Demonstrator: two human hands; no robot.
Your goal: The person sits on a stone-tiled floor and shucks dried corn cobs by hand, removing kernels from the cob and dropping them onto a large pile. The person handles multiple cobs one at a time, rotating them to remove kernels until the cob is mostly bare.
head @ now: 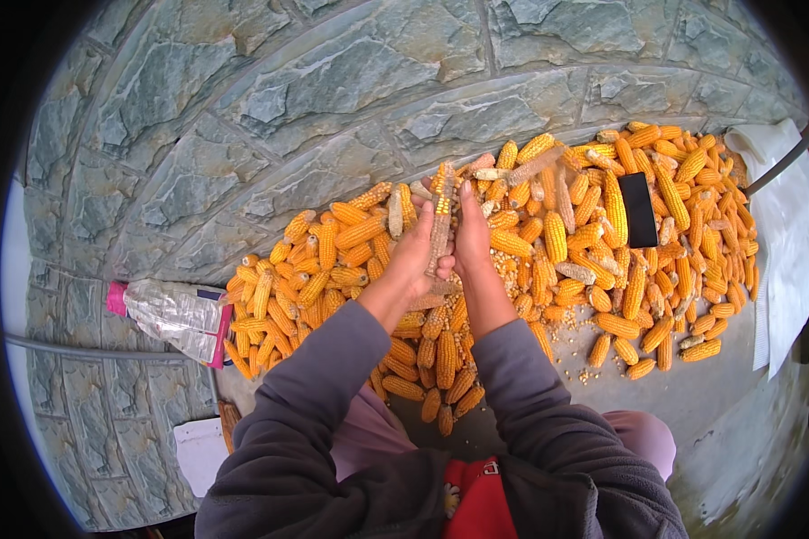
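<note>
Both my hands are around one partly shelled corn cob (441,222), held upright over the heap. Yellow kernels cover its upper part, while its lower part is bare. My left hand (411,252) grips it from the left, thumb along its side. On the right, my right hand (470,236) closes in against the same cob, its fingertips partly hidden behind it. Beneath and around them spreads a large heap of dried corn ears (361,232). Loose kernels (509,275) lie among the ears just right of my hands, and a bare cob (536,166) rests on top of the heap.
A black smartphone (638,210) lies on the ears at the right. White woven sheeting (785,256) hangs beyond them. At left is a clear plastic bag with pink edges (175,316), near a grey pipe (94,349). A stone-faced wall (350,81) rises behind the heap.
</note>
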